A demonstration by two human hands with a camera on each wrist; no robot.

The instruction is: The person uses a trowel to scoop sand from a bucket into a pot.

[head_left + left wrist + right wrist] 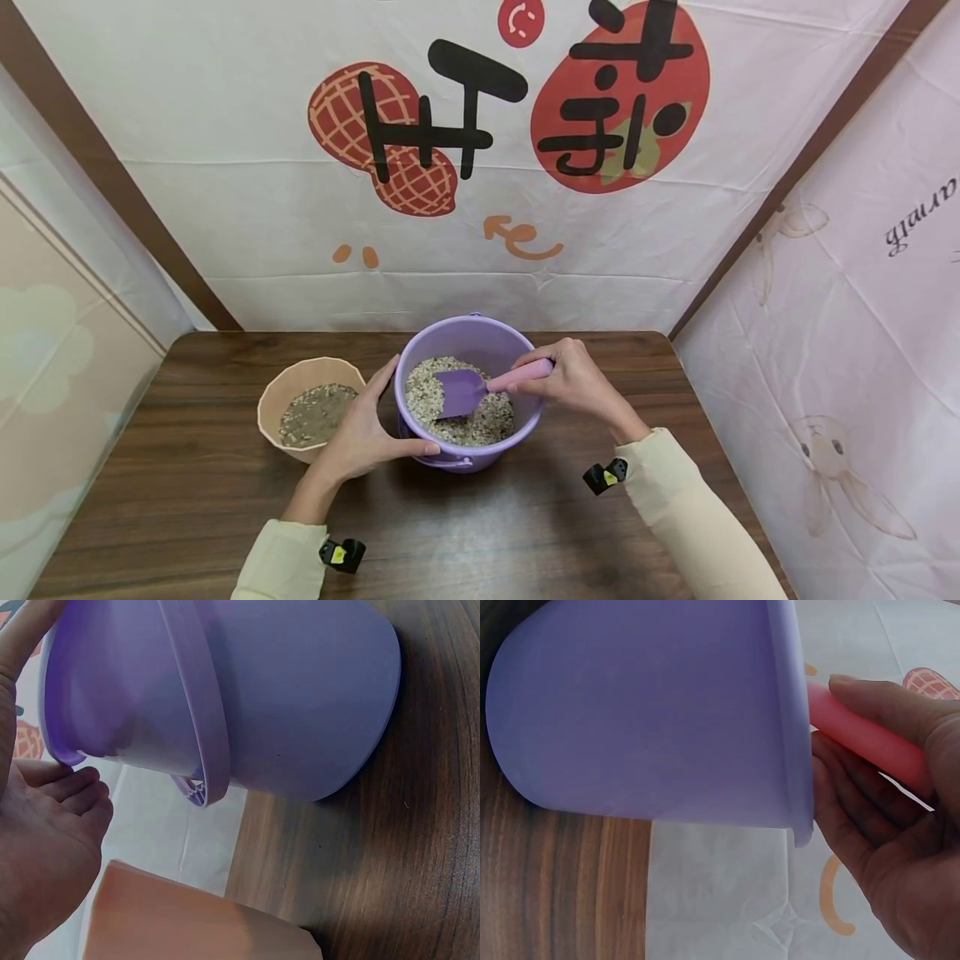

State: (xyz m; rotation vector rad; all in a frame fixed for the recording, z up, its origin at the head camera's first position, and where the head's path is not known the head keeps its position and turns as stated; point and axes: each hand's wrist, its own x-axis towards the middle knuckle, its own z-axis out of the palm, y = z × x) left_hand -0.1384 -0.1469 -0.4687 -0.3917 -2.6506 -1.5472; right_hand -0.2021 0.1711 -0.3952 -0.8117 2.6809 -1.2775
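Observation:
A purple bucket (525, 429) stands upright on the table, partly filled with pale, speckled grains (423, 396). My right hand (573, 379) grips the pink handle (866, 735) of a small shovel with a purple blade (461, 393); the blade lies over the grains inside the bucket. Spread along the bucket's left and front rim, my left hand (360, 437) touches it with nearly straight fingers and thumb. Left of the bucket, partly behind the left hand, is a peach-coloured bowl (273, 400). It holds a greyish-brown mass with pale grains (318, 412).
The brown wooden table (480, 533) reaches back to a white printed cloth (247, 208). Another printed cloth (840, 350) hangs along the right side. The bucket's purple carrying handle (206, 712) hangs down against its outside.

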